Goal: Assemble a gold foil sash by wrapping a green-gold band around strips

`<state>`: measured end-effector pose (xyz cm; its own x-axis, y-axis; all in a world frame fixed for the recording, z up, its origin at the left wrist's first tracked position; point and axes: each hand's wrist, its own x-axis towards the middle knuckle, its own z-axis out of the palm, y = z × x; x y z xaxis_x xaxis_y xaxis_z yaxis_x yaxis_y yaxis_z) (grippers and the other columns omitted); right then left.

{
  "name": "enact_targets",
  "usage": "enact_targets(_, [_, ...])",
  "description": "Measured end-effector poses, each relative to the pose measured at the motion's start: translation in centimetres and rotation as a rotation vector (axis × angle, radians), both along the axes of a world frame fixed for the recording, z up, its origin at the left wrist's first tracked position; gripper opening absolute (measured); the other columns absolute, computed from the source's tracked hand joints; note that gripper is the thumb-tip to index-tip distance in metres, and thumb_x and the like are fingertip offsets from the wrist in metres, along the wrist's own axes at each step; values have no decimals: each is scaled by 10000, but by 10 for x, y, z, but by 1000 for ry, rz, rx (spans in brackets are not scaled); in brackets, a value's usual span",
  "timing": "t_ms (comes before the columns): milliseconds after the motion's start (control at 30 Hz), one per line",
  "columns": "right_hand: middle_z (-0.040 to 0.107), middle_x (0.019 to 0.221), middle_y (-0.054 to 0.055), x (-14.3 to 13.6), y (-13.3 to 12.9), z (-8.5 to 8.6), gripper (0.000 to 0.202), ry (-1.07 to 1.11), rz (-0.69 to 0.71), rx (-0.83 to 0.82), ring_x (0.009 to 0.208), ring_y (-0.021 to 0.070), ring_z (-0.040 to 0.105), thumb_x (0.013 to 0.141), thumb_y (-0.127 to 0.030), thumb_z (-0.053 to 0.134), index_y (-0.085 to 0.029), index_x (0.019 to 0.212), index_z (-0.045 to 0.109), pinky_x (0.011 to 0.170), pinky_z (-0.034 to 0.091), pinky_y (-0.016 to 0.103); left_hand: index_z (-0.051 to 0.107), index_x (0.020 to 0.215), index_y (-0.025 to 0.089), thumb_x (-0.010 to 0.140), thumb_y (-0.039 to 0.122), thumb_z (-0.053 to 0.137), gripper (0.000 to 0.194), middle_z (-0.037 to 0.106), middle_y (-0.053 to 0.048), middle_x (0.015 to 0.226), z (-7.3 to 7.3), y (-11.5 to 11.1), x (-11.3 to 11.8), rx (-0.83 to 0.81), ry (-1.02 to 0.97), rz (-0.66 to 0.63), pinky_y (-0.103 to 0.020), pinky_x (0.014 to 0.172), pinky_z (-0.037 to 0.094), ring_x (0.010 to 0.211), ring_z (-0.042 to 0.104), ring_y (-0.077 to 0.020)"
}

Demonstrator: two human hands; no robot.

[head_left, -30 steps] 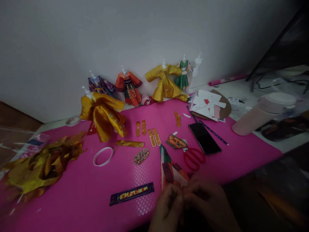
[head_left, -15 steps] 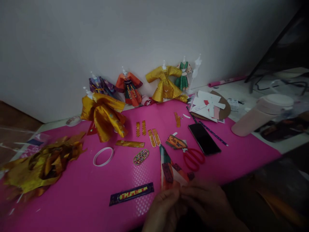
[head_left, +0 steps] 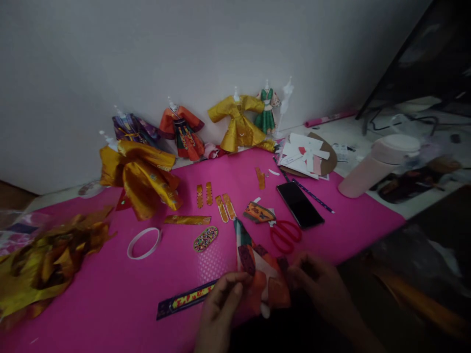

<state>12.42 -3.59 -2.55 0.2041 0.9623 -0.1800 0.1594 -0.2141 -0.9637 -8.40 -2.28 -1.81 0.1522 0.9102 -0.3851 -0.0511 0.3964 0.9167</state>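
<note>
A piece of patterned fabric in orange, green and dark red (head_left: 263, 277) lies at the table's front edge, between my hands. My left hand (head_left: 222, 304) is at its left side, thumb and fingers curled close to the fabric's edge; whether they pinch it is unclear. On the right, my right hand (head_left: 316, 282) is beside the fabric with bent fingers, dim and partly blurred. A dark purple strip with a yellow and red pattern (head_left: 193, 296) runs partly behind my left hand. Red-handled scissors (head_left: 286, 236) rest just above the fabric.
Small dressed mannequins, one in a golden robe (head_left: 142, 171), stand along the wall. A phone (head_left: 300, 204), a pink bottle (head_left: 377, 165), a white ring (head_left: 144, 243), golden scraps (head_left: 51, 260), a beaded oval (head_left: 205, 239) and paper pieces (head_left: 303, 154) lie on the pink mat (head_left: 121, 304).
My hands have moved apart, my left hand to the left and my right hand slightly right, uncovering more of the fabric. The view has shifted, so most objects appear further left.
</note>
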Motion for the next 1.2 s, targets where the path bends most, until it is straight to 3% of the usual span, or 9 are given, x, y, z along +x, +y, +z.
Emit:
enact_targets(100, [560,519,-26,5,1,6,241,57,-65,-28,502,127,521,715,-360,664,-192,585,551,473,419,221,694,886,241,889,266,578,118,692,-24,903,-8,-5,-6,333,275,-128,-288,794,496,890,637,-195])
enact_targets(233, [604,502,-20,9,1,9,192,69,-118,-60,489,134,567,667,-325,692,-191,569,596,466,453,216,675,941,243,841,134,604,164,663,-48,918,-30,-17,-5,828,624,-335,-313,737,512,847,621,-205])
enact_targets(400, [673,543,2,11,-2,9,195,62,-89,-99,513,153,629,722,-353,663,-188,620,683,484,508,220,645,1105,217,676,116,742,451,628,-134,1132,-52,-24,4,984,939,-367,-417,784,517,983,591,-303])
enact_targets(533, [759,685,35,14,-3,11,159,83,-125,-82,624,197,707,696,-353,706,-206,721,762,578,578,255,695,963,236,750,116,681,245,649,-103,1058,-41,-18,16,881,848,-301,-385,776,477,927,591,-276])
enact_targets(633, [781,763,53,17,-4,10,168,90,-162,-49,699,234,732,660,-355,747,-227,760,789,655,607,305,679,781,221,800,165,662,62,649,-86,979,-25,-8,23,645,596,-163,-357,797,451,920,587,-262])
enact_targets(767, [782,770,50,21,-4,6,174,27,-209,-31,710,248,726,632,-359,759,-231,746,790,666,611,337,577,694,195,815,312,682,198,630,-26,792,-11,14,23,240,138,82,-270,722,444,774,583,-194])
enact_targets(900, [755,699,35,23,-6,4,169,-60,-248,-6,648,230,694,594,-358,762,-217,688,764,598,590,313,579,743,183,753,362,746,246,602,33,640,-7,35,19,-8,-231,216,-218,624,434,603,552,-124])
enact_targets(1067, [716,657,22,19,-11,2,192,-8,-233,-13,595,197,659,672,-384,723,-201,729,733,548,555,277,627,809,133,743,312,743,224,704,-48,777,5,48,18,-141,-491,207,-267,646,517,695,660,-175])
enact_targets(1200, [719,730,24,5,-11,-1,248,42,-73,-5,652,189,667,707,-343,704,-197,902,750,600,553,284,663,885,119,796,290,692,195,725,-84,885,17,48,17,-210,-553,143,-287,687,552,786,693,-204])
